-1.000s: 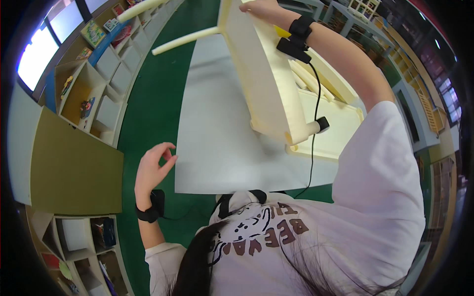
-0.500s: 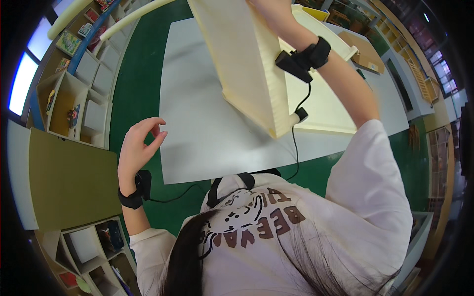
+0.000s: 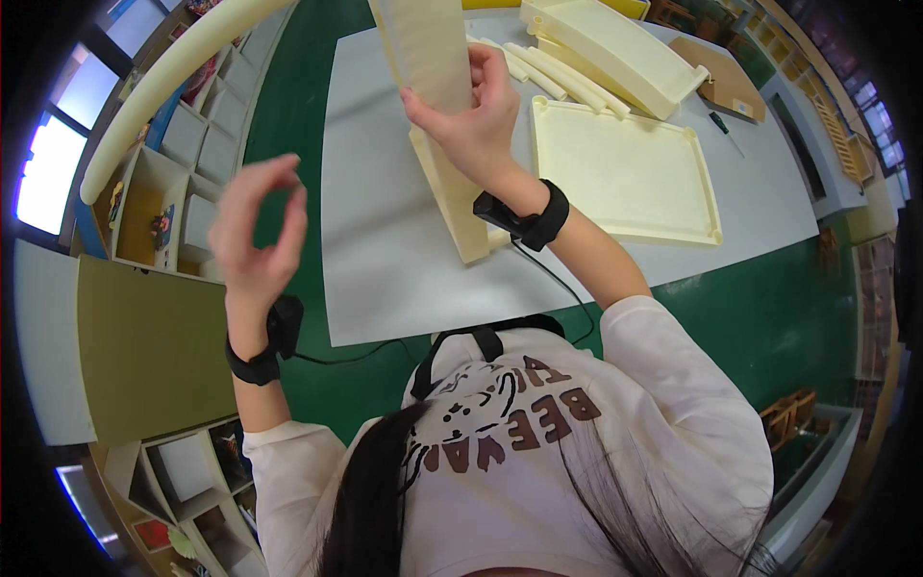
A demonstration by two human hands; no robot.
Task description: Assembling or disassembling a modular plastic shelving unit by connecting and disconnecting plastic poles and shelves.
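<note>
My right hand is closed round a tall cream plastic shelf panel, thumb on the near face and fingers round the right edge. The panel stands on its edge above the table, and its top runs out of view. My left hand is raised beyond the table's left edge, smeared by motion; its thumb and fingers are curved and apart, with nothing between them. A cream tube arcs over the upper left; where it joins is out of view.
On the grey-white table lie a shallow cream tray, stacked cream trays, several cream tubes, a screwdriver and a piece of cardboard. Low shelves stand at the left.
The panel has turned and shifted left, uncovering the tray and tubes. My right hand has come down and nearer on it. My left hand has risen; the tube has swung lower.
</note>
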